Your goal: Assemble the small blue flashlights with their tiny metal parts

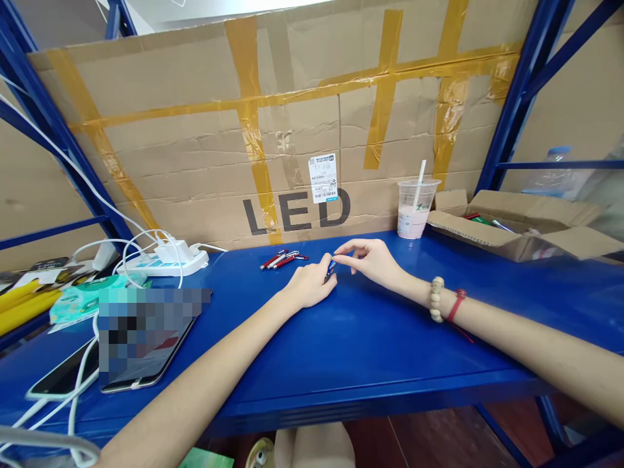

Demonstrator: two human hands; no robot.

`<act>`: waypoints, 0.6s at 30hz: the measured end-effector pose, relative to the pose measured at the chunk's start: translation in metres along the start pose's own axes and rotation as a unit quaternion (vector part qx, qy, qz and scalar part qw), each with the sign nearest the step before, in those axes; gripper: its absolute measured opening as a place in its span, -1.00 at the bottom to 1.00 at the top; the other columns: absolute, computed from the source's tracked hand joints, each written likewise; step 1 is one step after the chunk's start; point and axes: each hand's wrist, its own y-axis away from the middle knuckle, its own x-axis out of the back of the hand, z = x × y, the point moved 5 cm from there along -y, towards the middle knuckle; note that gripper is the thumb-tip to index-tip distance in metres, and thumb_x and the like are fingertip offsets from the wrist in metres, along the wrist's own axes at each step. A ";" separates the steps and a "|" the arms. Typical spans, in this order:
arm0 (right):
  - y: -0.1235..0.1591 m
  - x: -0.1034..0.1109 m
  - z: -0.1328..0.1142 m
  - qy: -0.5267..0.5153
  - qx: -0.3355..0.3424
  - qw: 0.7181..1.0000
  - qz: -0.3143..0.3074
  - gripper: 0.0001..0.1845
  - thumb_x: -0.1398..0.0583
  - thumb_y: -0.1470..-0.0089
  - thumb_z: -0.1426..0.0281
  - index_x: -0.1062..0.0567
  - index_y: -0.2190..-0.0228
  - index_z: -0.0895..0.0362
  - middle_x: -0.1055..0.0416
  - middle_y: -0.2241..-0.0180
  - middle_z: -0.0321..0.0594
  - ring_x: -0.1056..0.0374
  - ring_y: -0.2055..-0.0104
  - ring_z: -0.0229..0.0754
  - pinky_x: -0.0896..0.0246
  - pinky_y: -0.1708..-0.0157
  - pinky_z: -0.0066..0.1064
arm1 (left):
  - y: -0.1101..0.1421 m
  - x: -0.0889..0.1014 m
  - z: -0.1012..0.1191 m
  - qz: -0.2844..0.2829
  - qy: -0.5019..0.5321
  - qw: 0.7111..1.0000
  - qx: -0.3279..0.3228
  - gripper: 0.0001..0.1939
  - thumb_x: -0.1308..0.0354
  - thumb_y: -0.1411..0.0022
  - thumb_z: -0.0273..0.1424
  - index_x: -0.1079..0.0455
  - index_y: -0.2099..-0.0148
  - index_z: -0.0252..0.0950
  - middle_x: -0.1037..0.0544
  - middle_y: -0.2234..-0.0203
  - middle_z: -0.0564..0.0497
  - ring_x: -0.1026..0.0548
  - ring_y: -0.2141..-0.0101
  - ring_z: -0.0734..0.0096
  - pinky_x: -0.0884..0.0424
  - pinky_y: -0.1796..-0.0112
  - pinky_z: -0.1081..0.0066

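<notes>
My left hand (312,283) rests low over the blue tabletop, its fingers closed around a small blue pen-like object (331,267) with a shiny dark end. Most of that object is hidden by the fingers. From the right, my right hand (370,260) reaches in, thumb and index fingertip pinched together at the object's upper end; what is between them is too small to make out. Just beyond my left hand, several slim red and silver pen-like pieces with metal clips (283,259) lie in a loose group.
A plastic cup with a straw (410,218) stands at the back right, beside an open cardboard box (517,227). On the left are a tablet (160,351), a phone (68,370), white cables and a power strip (170,262). A large cardboard sheet (205,169) forms the back.
</notes>
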 end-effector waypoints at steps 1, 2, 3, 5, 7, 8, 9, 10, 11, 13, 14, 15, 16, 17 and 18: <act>-0.001 -0.001 0.002 -0.019 -0.017 1.000 -0.002 -0.65 -0.24 0.16 0.14 -0.51 0.42 0.19 -0.46 0.47 -0.20 -0.22 0.65 -0.38 -0.13 0.61 -0.48 | 0.000 0.001 0.000 -0.001 0.004 1.000 0.002 -0.71 0.27 -0.24 -0.27 -0.03 0.04 -0.27 -0.51 0.37 -0.06 -0.49 0.35 0.18 -0.28 0.45 0.39; -0.001 -0.001 0.005 -0.038 -0.038 0.999 -0.003 -0.64 -0.25 0.18 0.14 -0.51 0.42 0.19 -0.46 0.48 -0.20 -0.21 0.65 -0.38 -0.11 0.64 -0.49 | 0.001 0.001 0.000 -0.002 0.009 1.000 0.004 -0.71 0.28 -0.25 -0.25 -0.03 0.04 -0.27 -0.51 0.37 -0.05 -0.49 0.35 0.18 -0.28 0.45 0.39; -0.002 -0.002 0.008 -0.057 -0.061 0.996 -0.003 -0.62 -0.25 0.20 0.14 -0.51 0.42 0.20 -0.46 0.48 -0.19 -0.19 0.65 -0.39 -0.08 0.67 -0.50 | 0.001 0.002 0.001 -0.002 0.013 1.000 0.005 -0.71 0.28 -0.25 -0.24 -0.04 0.05 -0.26 -0.51 0.37 -0.05 -0.49 0.35 0.18 -0.28 0.44 0.39; -0.002 -0.002 0.017 -0.090 -0.108 0.990 0.000 -0.61 -0.26 0.21 0.14 -0.52 0.39 0.20 -0.46 0.48 -0.19 -0.18 0.64 -0.40 -0.01 0.71 -0.53 | 0.002 0.003 0.001 -0.004 0.025 1.000 0.006 -0.72 0.30 -0.26 -0.22 -0.05 0.09 -0.25 -0.50 0.37 -0.03 -0.49 0.34 0.20 -0.29 0.42 0.39; -0.002 -0.001 0.025 -0.112 -0.144 0.983 0.006 -0.60 -0.26 0.22 0.14 -0.52 0.37 0.19 -0.45 0.47 -0.20 -0.17 0.62 -0.41 0.03 0.73 -0.56 | 0.003 0.004 0.001 -0.005 0.039 0.999 0.004 -0.72 0.33 -0.28 -0.21 -0.05 0.12 -0.24 -0.50 0.37 -0.02 -0.49 0.33 0.21 -0.29 0.40 0.38; -0.002 0.000 0.028 -0.121 -0.158 0.980 0.008 -0.60 -0.27 0.23 0.15 -0.53 0.36 0.18 -0.45 0.46 -0.21 -0.16 0.60 -0.42 0.03 0.72 -0.57 | 0.003 0.005 0.002 -0.006 0.046 0.999 0.003 -0.72 0.35 -0.29 -0.21 -0.05 0.13 -0.23 -0.50 0.38 -0.02 -0.48 0.33 0.22 -0.29 0.40 0.38; -0.002 0.000 0.031 -0.127 -0.168 0.977 0.008 -0.59 -0.28 0.24 0.15 -0.53 0.36 0.17 -0.45 0.45 -0.21 -0.16 0.59 -0.42 0.03 0.72 -0.58 | 0.003 0.005 0.002 -0.007 0.051 0.999 0.002 -0.72 0.37 -0.29 -0.22 -0.05 0.13 -0.23 -0.50 0.38 -0.01 -0.48 0.33 0.22 -0.28 0.40 0.38; -0.002 0.000 0.032 -0.132 -0.178 0.975 0.005 -0.59 -0.28 0.24 0.16 -0.53 0.35 0.17 -0.45 0.43 -0.21 -0.15 0.58 -0.43 0.03 0.72 -0.59 | 0.003 0.005 0.002 -0.007 0.056 0.998 0.001 -0.71 0.39 -0.29 -0.22 -0.05 0.14 -0.23 -0.50 0.39 -0.01 -0.48 0.33 0.23 -0.28 0.40 0.37; -0.001 -0.001 0.034 -0.137 -0.185 0.973 0.001 -0.59 -0.29 0.25 0.16 -0.53 0.34 0.17 -0.45 0.41 -0.21 -0.14 0.58 -0.43 0.03 0.71 -0.60 | 0.003 0.005 0.002 -0.008 0.058 0.998 0.001 -0.71 0.40 -0.29 -0.22 -0.05 0.14 -0.23 -0.50 0.39 -0.01 -0.48 0.34 0.22 -0.28 0.40 0.37; -0.001 -0.001 0.035 -0.143 -0.198 0.970 -0.003 -0.57 -0.29 0.25 0.17 -0.54 0.32 0.16 -0.45 0.39 -0.21 -0.13 0.56 -0.44 0.03 0.70 -0.61 | 0.003 0.005 0.002 -0.010 0.058 0.998 0.003 -0.70 0.40 -0.29 -0.22 -0.05 0.14 -0.23 -0.49 0.40 -0.02 -0.48 0.35 0.22 -0.27 0.40 0.37; 0.000 -0.001 0.035 -0.144 -0.205 0.968 -0.003 -0.57 -0.29 0.26 0.17 -0.54 0.32 0.17 -0.44 0.39 -0.21 -0.12 0.56 -0.45 0.03 0.70 -0.61 | 0.003 0.005 0.002 -0.011 0.055 0.998 0.004 -0.71 0.40 -0.29 -0.22 -0.05 0.14 -0.23 -0.49 0.40 -0.02 -0.48 0.35 0.22 -0.27 0.40 0.36; 0.000 -0.001 0.035 -0.145 -0.211 0.967 -0.001 -0.57 -0.30 0.26 0.17 -0.54 0.31 0.17 -0.44 0.39 -0.21 -0.11 0.56 -0.45 0.03 0.70 -0.61 | 0.002 0.004 0.001 -0.011 0.053 0.999 0.005 -0.71 0.39 -0.29 -0.22 -0.05 0.14 -0.23 -0.49 0.40 -0.02 -0.48 0.35 0.22 -0.28 0.40 0.36; 0.001 -0.001 0.035 -0.145 -0.216 0.966 0.002 -0.56 -0.30 0.26 0.17 -0.54 0.31 0.17 -0.44 0.39 -0.22 -0.11 0.56 -0.45 0.04 0.70 -0.61 | 0.002 0.004 0.001 -0.011 0.050 0.999 0.005 -0.72 0.38 -0.29 -0.22 -0.05 0.15 -0.23 -0.49 0.40 -0.02 -0.48 0.36 0.21 -0.28 0.40 0.36; 0.001 0.000 0.035 -0.144 -0.221 0.965 0.005 -0.56 -0.30 0.27 0.17 -0.54 0.31 0.17 -0.44 0.40 -0.22 -0.10 0.56 -0.45 0.04 0.70 -0.61 | 0.002 0.004 0.001 -0.010 0.047 0.999 0.005 -0.72 0.38 -0.29 -0.22 -0.05 0.15 -0.23 -0.49 0.40 -0.02 -0.48 0.36 0.21 -0.28 0.40 0.36; 0.001 0.000 0.036 -0.144 -0.224 0.964 0.007 -0.56 -0.30 0.28 0.17 -0.54 0.32 0.17 -0.43 0.41 -0.23 -0.10 0.56 -0.45 0.04 0.70 -0.61 | 0.002 0.004 0.001 -0.009 0.045 0.999 0.005 -0.72 0.38 -0.29 -0.22 -0.05 0.15 -0.23 -0.49 0.39 -0.02 -0.48 0.36 0.21 -0.28 0.40 0.36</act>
